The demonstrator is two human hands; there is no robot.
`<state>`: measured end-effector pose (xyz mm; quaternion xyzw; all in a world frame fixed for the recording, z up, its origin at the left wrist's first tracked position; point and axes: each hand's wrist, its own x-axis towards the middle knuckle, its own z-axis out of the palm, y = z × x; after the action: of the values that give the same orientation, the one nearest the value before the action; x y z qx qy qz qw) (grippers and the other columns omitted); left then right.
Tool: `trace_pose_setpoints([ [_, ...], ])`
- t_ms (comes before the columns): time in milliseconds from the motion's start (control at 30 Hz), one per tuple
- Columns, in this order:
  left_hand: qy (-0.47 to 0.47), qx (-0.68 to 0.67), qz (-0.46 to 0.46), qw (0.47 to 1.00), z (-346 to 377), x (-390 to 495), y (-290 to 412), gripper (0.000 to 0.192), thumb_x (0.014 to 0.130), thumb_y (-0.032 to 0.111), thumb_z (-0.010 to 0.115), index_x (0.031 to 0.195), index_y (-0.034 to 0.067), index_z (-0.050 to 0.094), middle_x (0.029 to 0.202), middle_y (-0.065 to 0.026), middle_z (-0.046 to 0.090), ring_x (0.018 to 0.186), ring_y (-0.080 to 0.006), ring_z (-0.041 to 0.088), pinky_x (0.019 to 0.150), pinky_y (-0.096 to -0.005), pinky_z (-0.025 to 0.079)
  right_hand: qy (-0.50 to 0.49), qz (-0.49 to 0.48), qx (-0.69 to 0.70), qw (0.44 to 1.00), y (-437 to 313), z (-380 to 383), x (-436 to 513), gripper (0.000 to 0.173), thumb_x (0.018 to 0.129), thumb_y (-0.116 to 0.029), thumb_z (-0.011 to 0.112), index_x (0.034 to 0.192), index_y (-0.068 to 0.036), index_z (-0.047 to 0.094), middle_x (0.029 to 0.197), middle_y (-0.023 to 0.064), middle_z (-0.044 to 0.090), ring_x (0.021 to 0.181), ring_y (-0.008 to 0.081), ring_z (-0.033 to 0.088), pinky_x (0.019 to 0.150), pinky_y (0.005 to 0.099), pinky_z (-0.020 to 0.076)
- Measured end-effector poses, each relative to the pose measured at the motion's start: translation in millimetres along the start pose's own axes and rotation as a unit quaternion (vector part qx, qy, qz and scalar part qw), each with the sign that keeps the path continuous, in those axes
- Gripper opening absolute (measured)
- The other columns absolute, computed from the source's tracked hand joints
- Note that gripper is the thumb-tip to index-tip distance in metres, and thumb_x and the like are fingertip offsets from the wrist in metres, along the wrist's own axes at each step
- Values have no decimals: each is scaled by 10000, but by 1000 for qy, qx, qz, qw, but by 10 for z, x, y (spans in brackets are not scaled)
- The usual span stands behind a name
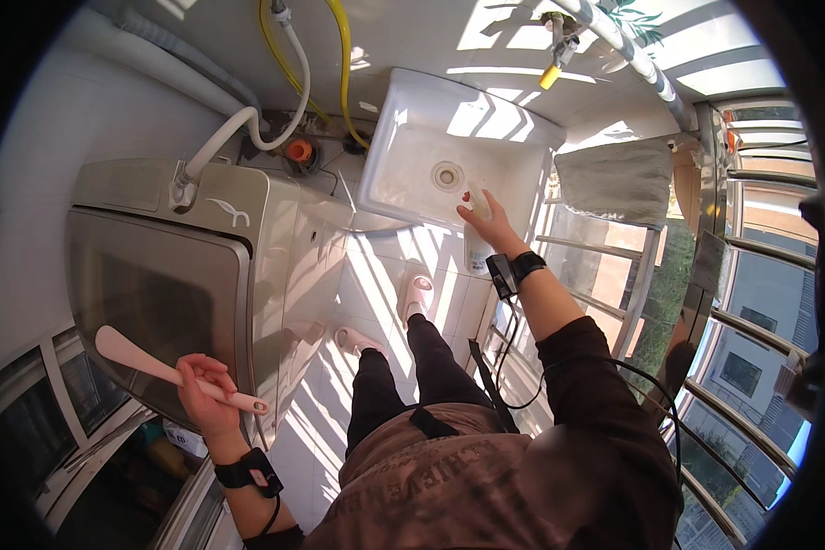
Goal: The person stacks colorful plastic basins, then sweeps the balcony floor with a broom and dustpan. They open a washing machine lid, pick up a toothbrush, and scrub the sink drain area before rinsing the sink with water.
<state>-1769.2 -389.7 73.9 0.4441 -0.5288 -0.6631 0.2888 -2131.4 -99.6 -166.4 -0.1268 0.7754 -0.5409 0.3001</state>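
Note:
My left hand (205,395) grips the shaft of a pale pink long-handled tool (134,355) over the washing machine lid. The tool's broad end points up and left. A hole marks its other end, and the underside is hidden. In my right hand (493,223) is a white spray bottle (476,249), held by its neck at the near edge of a white ceramic sink (402,182). Red shows on the bottle's nozzle, and its body bears writing. A round drain (447,177) lies in the basin just beyond that hand.
The top-loading washing machine (161,302) stands left, with a white hose (237,134) at its back. A yellow-ended tap (555,62) sticks out above the sink. A grey cloth (615,182) hangs over a rail beside barred windows (756,316). Cables trail from my right wrist.

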Motion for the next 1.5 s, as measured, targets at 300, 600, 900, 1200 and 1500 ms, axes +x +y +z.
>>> trace_pose_setpoints([
  [300, 58, 154, 80, 983, 172, -64, -65, 384, 954, 375, 308, 795, 39, 404, 668, -73, 447, 358, -84, 373, 359, -171, 265, 60, 84, -128, 986, 746, 628, 1083, 495, 720, -371, 668, 1028, -4, 541, 936, 198, 610, 901, 329, 584, 780, 384, 446],
  [600, 140, 158, 82, 974, 196, -77, -122, 355, 950, 381, 312, 857, 59, 428, 686, -68, 450, 358, -81, 343, 340, -166, 230, 74, 213, -94, 970, 1335, 282, 1543, 439, 706, -339, 681, 992, -19, 592, 926, 155, 633, 882, 294, 606, 757, 365, 465],
  [900, 131, 197, 78, 969, 181, -98, -128, 360, 951, 373, 288, 861, 55, 428, 705, -60, 449, 409, -78, 360, 435, -165, 287, 215, 294, -63, 929, 1724, -629, 1083, 520, 683, -388, 700, 1026, -23, 562, 887, 123, 622, 839, 244, 606, 731, 367, 480],
  [1200, 84, 232, 110, 963, 148, -93, -159, 384, 958, 384, 284, 838, 48, 427, 730, -61, 463, 438, -81, 391, 442, -166, 309, 266, 158, 4, 951, 1109, -639, 211, 579, 702, -283, 741, 1066, -28, 369, 917, 134, 522, 793, 221, 551, 668, 352, 482],
  [1500, 40, 140, 105, 984, 173, -98, -97, 379, 940, 374, 334, 781, 45, 432, 744, -64, 491, 456, -92, 428, 411, -171, 310, 190, 71, 162, 966, 303, -199, -534, 411, 738, -149, 684, 1088, -35, 500, 919, 72, 565, 814, 150, 569, 705, 291, 473],
])
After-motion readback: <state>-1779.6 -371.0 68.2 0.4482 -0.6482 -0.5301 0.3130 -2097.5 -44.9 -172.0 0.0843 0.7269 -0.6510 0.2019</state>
